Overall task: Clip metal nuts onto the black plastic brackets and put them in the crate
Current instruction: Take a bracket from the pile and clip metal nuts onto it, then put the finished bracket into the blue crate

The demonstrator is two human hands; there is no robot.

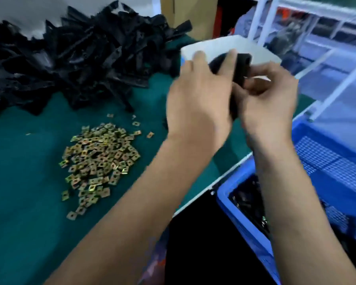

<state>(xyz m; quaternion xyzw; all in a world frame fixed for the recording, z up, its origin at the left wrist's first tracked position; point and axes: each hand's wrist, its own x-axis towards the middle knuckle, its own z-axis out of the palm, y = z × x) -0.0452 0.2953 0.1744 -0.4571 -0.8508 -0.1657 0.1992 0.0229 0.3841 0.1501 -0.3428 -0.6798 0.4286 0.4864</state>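
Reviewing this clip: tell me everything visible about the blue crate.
The blue crate is plastic, with solid rims and mesh-like perforated walls and floor. It sits at the lower right, below the table's white edge, beside the person's right forearm. Only part shows; the frame cuts it off. Black brackets lie inside, some showing metallic glints. Neither hand touches it.

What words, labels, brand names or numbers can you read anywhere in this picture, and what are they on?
None can be read.
Cardboard box behind the bracket pile: no print shows.
White sheet behind the hands: blank.
Blue crate: no label in view.
Metal nuts: too small and blurred for any stamp.
Bracket held in both hands: blurred, no marking legible.
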